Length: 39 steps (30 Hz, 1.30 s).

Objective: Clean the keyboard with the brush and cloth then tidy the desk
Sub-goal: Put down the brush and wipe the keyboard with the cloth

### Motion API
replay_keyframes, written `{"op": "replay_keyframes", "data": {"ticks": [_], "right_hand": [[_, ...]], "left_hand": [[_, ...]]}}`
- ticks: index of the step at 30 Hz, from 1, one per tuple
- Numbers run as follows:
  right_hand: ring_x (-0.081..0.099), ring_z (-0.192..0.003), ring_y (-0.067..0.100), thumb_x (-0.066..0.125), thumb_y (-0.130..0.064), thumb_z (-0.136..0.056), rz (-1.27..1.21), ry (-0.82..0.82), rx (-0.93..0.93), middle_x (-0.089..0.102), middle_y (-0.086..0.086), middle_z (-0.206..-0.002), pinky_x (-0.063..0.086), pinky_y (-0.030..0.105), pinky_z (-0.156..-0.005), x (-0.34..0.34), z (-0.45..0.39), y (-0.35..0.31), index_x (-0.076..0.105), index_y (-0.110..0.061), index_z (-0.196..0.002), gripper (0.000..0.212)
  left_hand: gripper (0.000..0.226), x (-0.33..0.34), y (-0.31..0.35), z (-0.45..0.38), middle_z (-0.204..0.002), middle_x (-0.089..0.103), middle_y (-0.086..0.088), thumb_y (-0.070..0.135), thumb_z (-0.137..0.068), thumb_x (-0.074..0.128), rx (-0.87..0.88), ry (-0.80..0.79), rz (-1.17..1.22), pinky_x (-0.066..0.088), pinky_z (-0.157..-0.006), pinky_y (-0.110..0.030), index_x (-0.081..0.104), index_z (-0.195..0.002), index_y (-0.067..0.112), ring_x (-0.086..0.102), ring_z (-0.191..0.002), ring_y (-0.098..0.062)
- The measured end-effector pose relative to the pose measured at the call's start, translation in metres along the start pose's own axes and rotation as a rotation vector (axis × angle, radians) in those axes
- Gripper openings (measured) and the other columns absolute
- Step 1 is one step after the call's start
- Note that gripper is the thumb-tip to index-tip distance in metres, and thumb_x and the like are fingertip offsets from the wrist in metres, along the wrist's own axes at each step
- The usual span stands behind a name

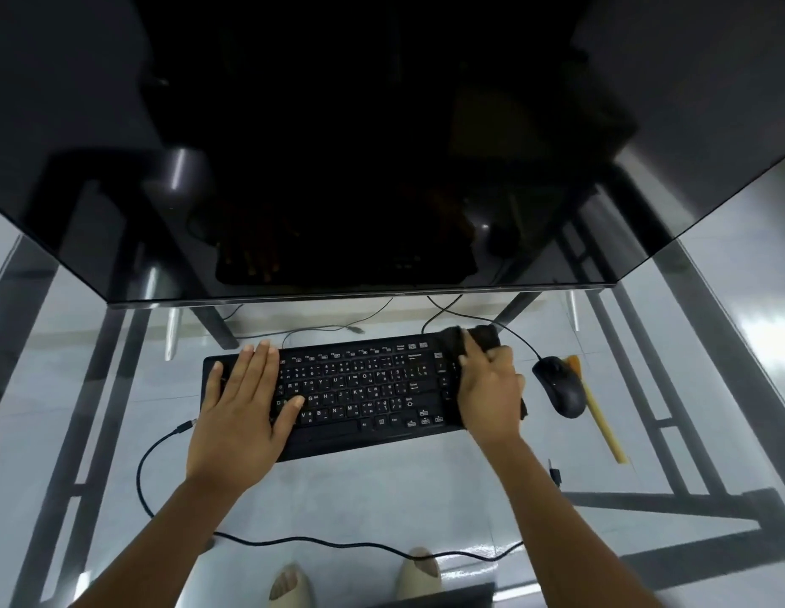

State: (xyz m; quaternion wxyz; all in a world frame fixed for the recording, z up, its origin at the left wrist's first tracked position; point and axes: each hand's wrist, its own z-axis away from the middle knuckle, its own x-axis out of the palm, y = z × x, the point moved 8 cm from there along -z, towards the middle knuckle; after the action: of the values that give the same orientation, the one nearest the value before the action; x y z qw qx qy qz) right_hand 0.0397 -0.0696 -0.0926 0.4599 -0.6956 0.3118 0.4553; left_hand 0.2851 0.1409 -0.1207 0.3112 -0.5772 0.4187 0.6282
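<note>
The black keyboard (351, 388) lies flat on the glass worktop (381, 489) just in front of me, below the lower edge of a big dark monitor (381, 147). My left hand (241, 405) rests flat on the keyboard's left end, fingers spread and straight, gripping nothing. My right hand (491, 392) is closed around a dark cloth (469, 340), pressing it onto the right end of the keyboard; part of the cloth sticks out past my fingers at the far corner, and a scrap shows below my palm at the keyboard's right edge.

Just right of the keyboard sits a black mouse (561, 386), its cord running back toward the monitor. Beside the mouse, on its right and partly behind it, lies the brush (601, 414) with a pale wooden handle angled toward me; its bristle end is mostly hidden by the mouse, so I cannot tell its shape.

A black cable (162, 445) loops across the worktop from a loose plug near the keyboard's left side, curving past my left forearm and running right beneath both arms. Through the glass I see the dark frame of the table and my feet in pale sandals (419, 568) on the floor.
</note>
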Motion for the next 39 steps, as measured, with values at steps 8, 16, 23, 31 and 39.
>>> {"op": "replay_keyframes", "data": {"ticks": [8,16,23,31,39], "right_hand": [[0.040,-0.068,0.016,0.059,-0.025,-0.089,-0.001,-0.194,-0.524,0.043,-0.003,-0.083,0.034,0.029,-0.063,0.020,0.065,-0.087,0.053,-0.034,-0.133,0.045],[0.049,-0.065,0.029,0.057,-0.014,-0.092,-0.007,0.077,0.049,0.038,0.005,-0.084,0.047,0.045,-0.070,-0.006,-0.010,0.000,0.058,-0.018,-0.130,0.038],[0.046,-0.064,0.019,0.068,-0.020,-0.083,-0.114,-0.086,-0.351,0.050,0.000,-0.084,0.034,0.029,-0.062,0.025,0.068,-0.110,0.058,-0.030,-0.128,0.047],[0.048,-0.071,0.023,0.056,-0.022,-0.092,-0.038,-0.056,-0.228,0.050,0.002,-0.092,0.033,0.031,-0.069,0.023,0.020,-0.075,0.056,-0.034,-0.130,0.040],[0.047,-0.072,0.017,0.059,-0.024,-0.091,-0.074,-0.107,-0.339,0.048,0.000,-0.089,0.029,0.029,-0.067,0.036,0.060,-0.126,0.055,-0.029,-0.133,0.042]], "left_hand": [[0.073,-0.001,0.002,0.000,-0.161,0.013,-0.001,0.057,-0.097,0.018,0.003,0.008,0.002,0.001,-0.121,-0.041,0.014,-0.153,0.011,0.003,-0.149,-0.015],[0.073,0.000,0.002,0.000,-0.160,0.015,-0.003,0.057,-0.097,0.018,0.013,0.007,-0.009,0.006,-0.120,-0.045,0.016,-0.153,0.010,0.004,-0.149,-0.016],[0.073,-0.001,0.003,0.001,-0.160,0.014,-0.002,0.057,-0.097,0.018,0.014,0.018,0.006,0.005,-0.120,-0.044,0.016,-0.153,0.010,0.005,-0.149,-0.016],[0.071,-0.002,0.004,-0.001,-0.160,0.018,-0.002,0.056,-0.098,0.019,0.033,0.011,0.027,0.006,-0.120,-0.045,0.017,-0.153,0.011,0.006,-0.149,-0.016],[0.069,-0.003,0.002,0.002,-0.160,0.015,-0.002,0.053,-0.099,0.023,0.030,0.013,0.058,0.007,-0.119,-0.046,0.017,-0.153,0.010,0.005,-0.149,-0.016]]}}
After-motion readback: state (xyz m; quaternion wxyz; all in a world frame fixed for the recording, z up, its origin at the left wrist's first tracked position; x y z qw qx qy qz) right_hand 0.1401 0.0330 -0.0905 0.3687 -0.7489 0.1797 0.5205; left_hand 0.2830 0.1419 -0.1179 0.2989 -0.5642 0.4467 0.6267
